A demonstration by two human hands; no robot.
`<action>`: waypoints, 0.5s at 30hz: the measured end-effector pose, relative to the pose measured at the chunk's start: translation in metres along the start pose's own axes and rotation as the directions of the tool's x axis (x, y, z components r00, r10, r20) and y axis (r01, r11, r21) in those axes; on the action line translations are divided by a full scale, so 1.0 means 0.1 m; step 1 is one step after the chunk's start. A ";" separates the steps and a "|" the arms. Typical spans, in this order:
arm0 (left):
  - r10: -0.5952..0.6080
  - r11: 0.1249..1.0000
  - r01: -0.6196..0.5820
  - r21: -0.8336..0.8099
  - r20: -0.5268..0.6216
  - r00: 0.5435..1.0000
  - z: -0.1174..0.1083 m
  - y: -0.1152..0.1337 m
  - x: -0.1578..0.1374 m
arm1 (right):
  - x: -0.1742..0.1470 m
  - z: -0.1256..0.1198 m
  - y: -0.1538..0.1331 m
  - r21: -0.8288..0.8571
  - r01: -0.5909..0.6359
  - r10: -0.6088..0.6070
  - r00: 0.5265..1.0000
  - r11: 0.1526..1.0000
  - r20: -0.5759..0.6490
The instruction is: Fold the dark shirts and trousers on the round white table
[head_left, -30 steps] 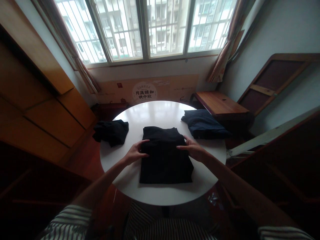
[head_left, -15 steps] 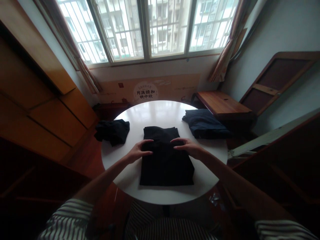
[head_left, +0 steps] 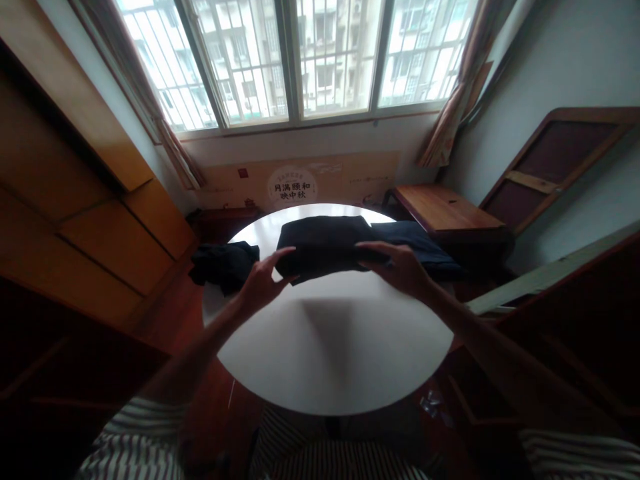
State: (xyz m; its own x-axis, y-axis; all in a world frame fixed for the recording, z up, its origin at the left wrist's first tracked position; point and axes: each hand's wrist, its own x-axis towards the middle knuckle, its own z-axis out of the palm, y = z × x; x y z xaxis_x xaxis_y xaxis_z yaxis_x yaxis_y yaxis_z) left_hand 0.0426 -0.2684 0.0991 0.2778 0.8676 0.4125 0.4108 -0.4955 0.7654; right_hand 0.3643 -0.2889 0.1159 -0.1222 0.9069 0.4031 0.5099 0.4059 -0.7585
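Observation:
Both hands hold a folded black garment (head_left: 327, 247) up off the white round table (head_left: 320, 360), one at each side. My left hand (head_left: 267, 273) grips its left edge between thumb and fingers. At the right edge, my right hand (head_left: 400, 267) is closed on it the same way. The cloth is bunched into a wide, thick fold, and its exact kind is hard to make out. A crumpled black cloth (head_left: 225, 263) rests on the table left of my left hand. Behind my right hand lies a folded dark blue garment (head_left: 425, 247), partly covered by the hand.
Beyond the table's right side stands a low wooden table (head_left: 447, 207). Wooden cabinets (head_left: 115, 227) line the left, and a barred window (head_left: 300, 60) is ahead. Small shiny scraps (head_left: 435, 405) lie on the floor at the lower right.
The black garment lay flat on the table under my hands. Now both hands have gripped it, folded it up and lifted it away from me, baring the near tabletop.

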 end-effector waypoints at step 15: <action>0.296 0.880 -0.360 0.309 0.235 0.926 0.36 -0.35 -1.43 | -1.47 0.31 0.42 -0.227 0.245 -0.188 0.951 0.942 0.247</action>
State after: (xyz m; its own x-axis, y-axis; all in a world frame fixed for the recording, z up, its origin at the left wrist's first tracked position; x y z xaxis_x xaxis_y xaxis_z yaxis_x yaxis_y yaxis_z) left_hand 0.0201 -0.3767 -0.0042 0.5831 0.6460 0.4926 0.5295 -0.7621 0.3727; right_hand 0.3774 -0.4021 0.0092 -0.4223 0.8140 0.3989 0.6442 0.5791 -0.4996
